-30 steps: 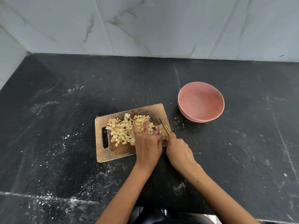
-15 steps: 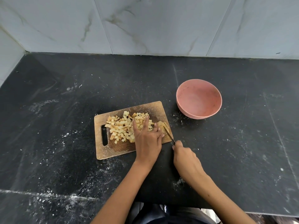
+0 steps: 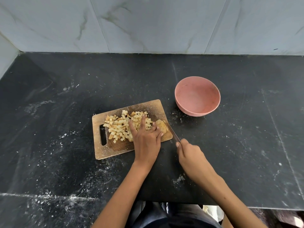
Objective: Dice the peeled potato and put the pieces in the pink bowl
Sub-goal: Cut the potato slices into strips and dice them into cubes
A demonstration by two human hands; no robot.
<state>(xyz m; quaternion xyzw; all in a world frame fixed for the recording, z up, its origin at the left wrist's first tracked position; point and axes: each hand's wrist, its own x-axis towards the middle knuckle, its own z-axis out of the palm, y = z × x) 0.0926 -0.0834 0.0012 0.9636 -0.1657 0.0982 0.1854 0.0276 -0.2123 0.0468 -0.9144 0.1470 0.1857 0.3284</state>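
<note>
A pile of diced potato pieces (image 3: 119, 126) lies on a wooden cutting board (image 3: 115, 148). At the board's right end sits a small stack of uncut potato strips (image 3: 162, 125). My left hand (image 3: 145, 139) rests flat on the board, fingers spread over the dice and touching the strips. My right hand (image 3: 189, 155) grips a knife (image 3: 173, 134) by its handle, just off the board's right corner; the blade points up-left at the strips. The pink bowl (image 3: 197, 96) stands to the upper right of the board and holds nothing.
The black stone counter (image 3: 65, 96) carries white dusty smears. A marble-tiled wall (image 3: 148, 25) runs along the back and left. The counter's front edge lies close to my body, below my forearms.
My right hand has drawn the knife back down and to the right, off the board's corner. The left hand stays on the potato pieces.
</note>
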